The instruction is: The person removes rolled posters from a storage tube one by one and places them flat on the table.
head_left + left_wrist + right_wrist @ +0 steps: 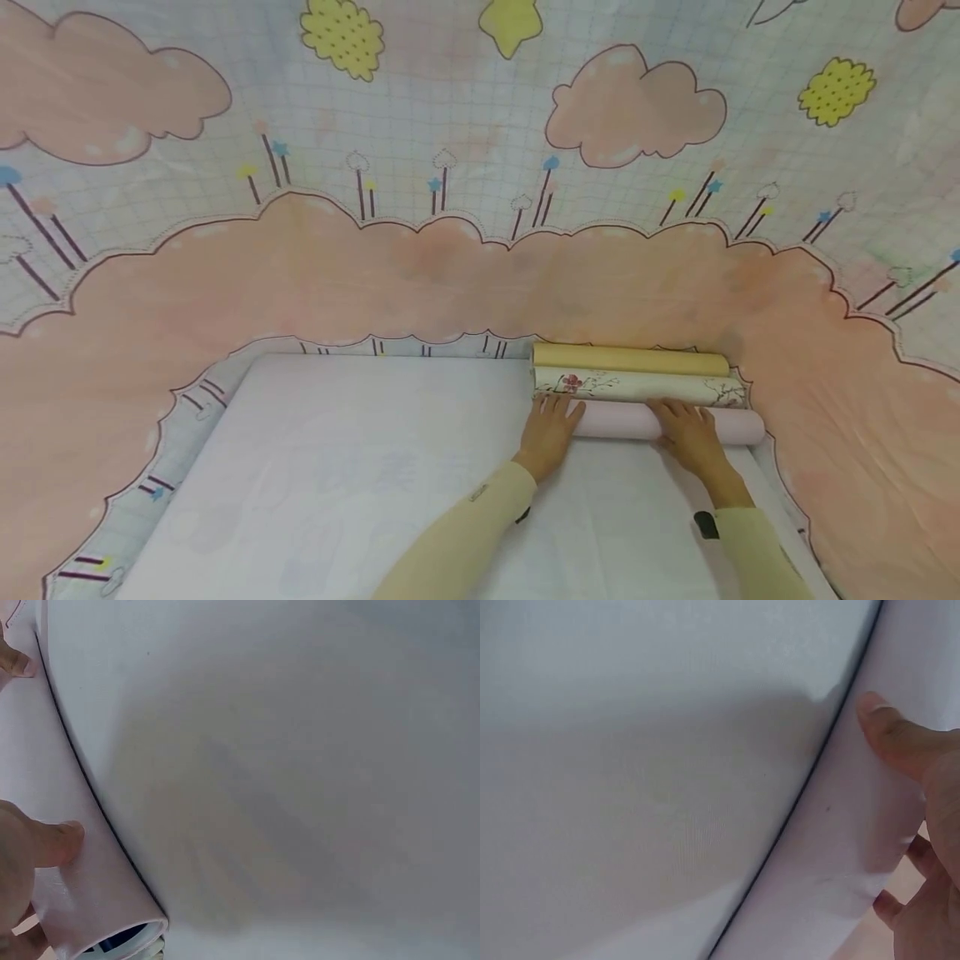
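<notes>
A pale pink wallpaper roll (618, 419) lies crosswise on the white tabletop, nearest of three rolls. My left hand (550, 435) holds it at its left end, thumb on the near side and fingers over the far side. Farther right along the same roll, my right hand (692, 437) grips it in a like way. In the left wrist view the thumb (64, 841) presses on the roll close to its hollow open end. The right wrist view shows the other thumb (889, 727) on the roll's surface, with fingertips (889, 906) round its opposite side.
Directly behind lies a white roll with a printed red blossom (637, 387), then a yellow roll (630, 359) at the table's back edge. The white tabletop (360, 467) stretches left and toward me. A cloud-patterned cloth (450, 283) surrounds the table.
</notes>
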The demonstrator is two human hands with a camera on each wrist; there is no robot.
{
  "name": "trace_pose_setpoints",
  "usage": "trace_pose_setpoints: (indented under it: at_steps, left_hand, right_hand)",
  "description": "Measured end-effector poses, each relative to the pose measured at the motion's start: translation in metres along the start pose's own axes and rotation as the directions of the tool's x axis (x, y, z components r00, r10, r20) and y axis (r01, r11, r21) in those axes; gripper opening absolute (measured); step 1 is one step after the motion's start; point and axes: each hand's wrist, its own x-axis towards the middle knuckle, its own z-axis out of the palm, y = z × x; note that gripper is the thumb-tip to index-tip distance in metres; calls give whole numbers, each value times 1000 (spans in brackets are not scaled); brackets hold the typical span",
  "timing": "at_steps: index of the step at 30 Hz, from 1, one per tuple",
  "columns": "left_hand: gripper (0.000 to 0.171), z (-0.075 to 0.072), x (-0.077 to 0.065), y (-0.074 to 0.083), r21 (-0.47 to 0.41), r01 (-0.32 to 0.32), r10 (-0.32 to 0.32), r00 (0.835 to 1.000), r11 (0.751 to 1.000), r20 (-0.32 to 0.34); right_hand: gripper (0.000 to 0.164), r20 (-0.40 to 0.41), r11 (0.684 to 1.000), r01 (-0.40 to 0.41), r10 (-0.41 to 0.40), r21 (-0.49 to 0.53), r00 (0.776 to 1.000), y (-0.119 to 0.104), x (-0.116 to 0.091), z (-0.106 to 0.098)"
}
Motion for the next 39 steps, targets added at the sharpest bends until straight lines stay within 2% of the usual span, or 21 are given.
trace_pose_setpoints:
  at_steps: [9,21,30,35,39]
  left_hand:
    - [41,-7,-14,-20,-31,-29,28,999,999,-38]
    - [51,-19,-41,-47,-39,-58,56,997,998,-60]
    - [67,-34,-62,-66,-36,-71,70,997,997,-44]
    - [64,-41,-73,-73,-46,-51,50,999,998,-17]
    - [60,-41,-84,-80,-40,-40,39,999,998,-24]
  right_hand:
    - [69,-82,998,54,-55,-12,995,-15,-5,-4]
    - [71,-124,994,105,-109,-39,986,-47,-1,-12]
    - [73,-157,991,119,-126,-58,980,-73,1,-15]
    - [74,-151,991,125,-131,-50,980,-85,3,-14]
    - [75,-149,991,130,-134,-38,980,-96,6,-11]
